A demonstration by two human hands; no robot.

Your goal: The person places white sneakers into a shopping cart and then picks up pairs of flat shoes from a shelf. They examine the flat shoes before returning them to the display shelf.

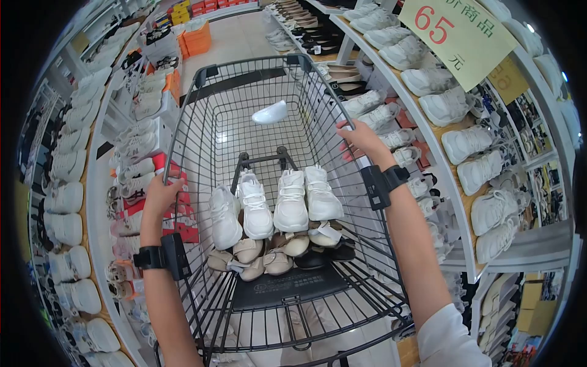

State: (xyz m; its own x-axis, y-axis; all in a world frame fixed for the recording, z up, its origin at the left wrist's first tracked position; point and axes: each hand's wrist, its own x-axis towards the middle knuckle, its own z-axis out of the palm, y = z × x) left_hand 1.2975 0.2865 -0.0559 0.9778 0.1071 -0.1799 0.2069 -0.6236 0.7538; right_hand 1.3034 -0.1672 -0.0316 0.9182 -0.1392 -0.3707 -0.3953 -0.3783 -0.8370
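Observation:
My left hand (164, 194) grips the left side of a dark wire shopping cart (252, 62), fingers closed at its rim. Farther forward on the opposite side, my right hand (365, 139) is curled over the rim. Inside the cart, white lace-up sneakers (291, 207) stand in a row, toes toward me. Beige flat shoes (278, 262) and black shoes (312, 260) lie below them, near the black panel (287, 286) at the cart's near end. A glossy white shoe-shaped piece (269, 113) shows toward the far end.
Shelves of white shoes (471, 174) run close along the right, under a yellow price sign (452, 40). More shoe racks (66, 199) line the left, with red boxes (183, 226) by the cart. Ahead, the tiled aisle (235, 38) passes an orange stack (195, 40).

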